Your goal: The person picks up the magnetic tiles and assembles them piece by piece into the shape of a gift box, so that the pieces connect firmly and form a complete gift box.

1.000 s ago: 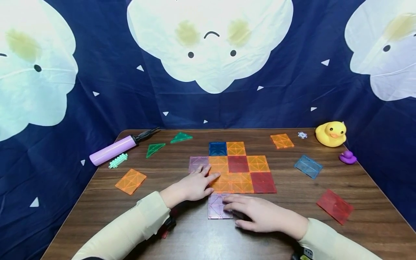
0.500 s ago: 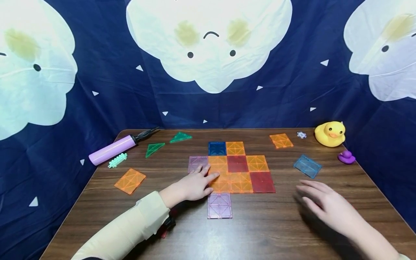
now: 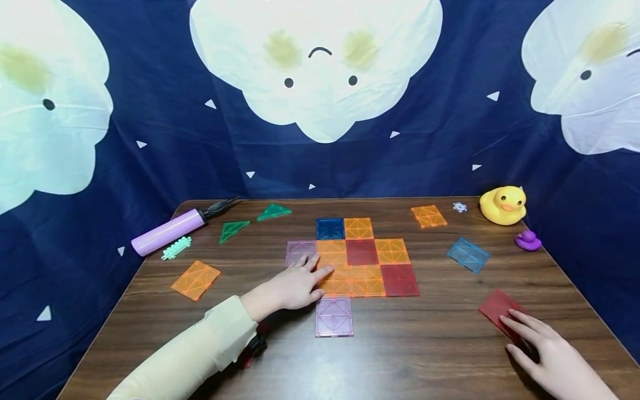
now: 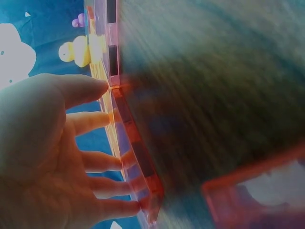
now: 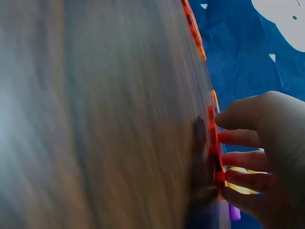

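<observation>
A flat patch of translucent magnetic tiles (image 3: pixel 367 280), mostly orange with some red, blue and purple squares, lies mid-table. My left hand (image 3: pixel 292 286) rests with outstretched fingers on its left edge, over the orange squares and close to the purple tile (image 3: pixel 295 250). Another purple tile (image 3: pixel 334 318) adjoins the patch at its near side. On the right, my right hand (image 3: pixel 547 353) reaches over a loose red tile (image 3: pixel 497 305), fingers extended across its near part, thumb off to the left. In the right wrist view the fingertips are right at the red tile's (image 5: pixel 214 148) edge.
Loose orange tiles (image 3: pixel 196 280), a blue tile (image 3: pixel 468 254) and green triangles (image 3: pixel 233 230) lie around the patch. A purple pump (image 3: pixel 167 232) stands out at back left; a yellow duck (image 3: pixel 502 205) and small purple duck (image 3: pixel 528 240) sit at back right. Under the left forearm shows a red tile (image 4: pixel 262 195).
My right hand has left the near purple tile and moved right to the loose red tile. The left hand has stayed on the patch.
</observation>
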`<action>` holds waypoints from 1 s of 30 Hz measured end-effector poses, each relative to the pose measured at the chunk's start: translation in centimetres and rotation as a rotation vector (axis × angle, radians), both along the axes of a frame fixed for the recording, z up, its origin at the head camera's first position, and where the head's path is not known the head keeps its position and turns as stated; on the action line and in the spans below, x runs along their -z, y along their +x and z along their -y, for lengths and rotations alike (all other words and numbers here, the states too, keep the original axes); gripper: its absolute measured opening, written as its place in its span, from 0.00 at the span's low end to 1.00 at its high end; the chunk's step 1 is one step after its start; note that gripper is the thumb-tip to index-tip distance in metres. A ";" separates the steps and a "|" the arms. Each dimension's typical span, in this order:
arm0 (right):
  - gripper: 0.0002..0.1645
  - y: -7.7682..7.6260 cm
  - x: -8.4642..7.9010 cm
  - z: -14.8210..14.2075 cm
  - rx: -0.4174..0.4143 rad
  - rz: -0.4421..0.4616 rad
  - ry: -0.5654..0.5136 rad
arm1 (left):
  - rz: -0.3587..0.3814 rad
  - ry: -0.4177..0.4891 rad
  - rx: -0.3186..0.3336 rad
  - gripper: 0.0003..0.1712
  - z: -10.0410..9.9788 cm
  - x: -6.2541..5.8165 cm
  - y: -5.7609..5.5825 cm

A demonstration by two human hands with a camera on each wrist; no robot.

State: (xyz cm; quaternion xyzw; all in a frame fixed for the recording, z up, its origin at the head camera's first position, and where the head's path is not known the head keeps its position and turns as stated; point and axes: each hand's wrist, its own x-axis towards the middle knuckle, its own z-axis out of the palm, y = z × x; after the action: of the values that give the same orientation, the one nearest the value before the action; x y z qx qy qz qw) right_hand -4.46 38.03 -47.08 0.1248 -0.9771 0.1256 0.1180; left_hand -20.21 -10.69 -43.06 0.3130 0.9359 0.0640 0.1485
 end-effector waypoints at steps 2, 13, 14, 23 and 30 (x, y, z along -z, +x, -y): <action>0.34 0.1 0.4 0.4 -0.042 -0.063 0.010 | -0.005 0.007 0.010 0.35 0.0 0.0 0.0; 0.31 -1.3 0.5 5.9 -0.444 -0.205 -0.031 | -0.008 0.015 0.013 0.34 0.1 0.0 0.0; 0.26 -1.4 0.4 6.6 -0.468 -0.189 -0.030 | -0.009 0.013 0.013 0.34 0.1 0.0 0.0; 0.37 -1.9 -0.6 11.7 -0.583 -0.082 -0.008 | -0.006 0.006 0.014 0.35 0.0 -0.2 0.0; 0.30 -3.0 -0.9 15.0 -0.630 -0.075 -0.005 | -0.015 -0.003 0.024 0.35 -0.1 -0.3 0.0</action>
State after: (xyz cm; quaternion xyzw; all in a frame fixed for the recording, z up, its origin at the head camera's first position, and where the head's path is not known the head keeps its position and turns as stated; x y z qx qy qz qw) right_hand -7.43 22.99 -46.14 0.4258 -0.8849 0.1538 0.1096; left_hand -20.25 -10.58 -42.75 0.3244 0.9333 0.0585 0.1427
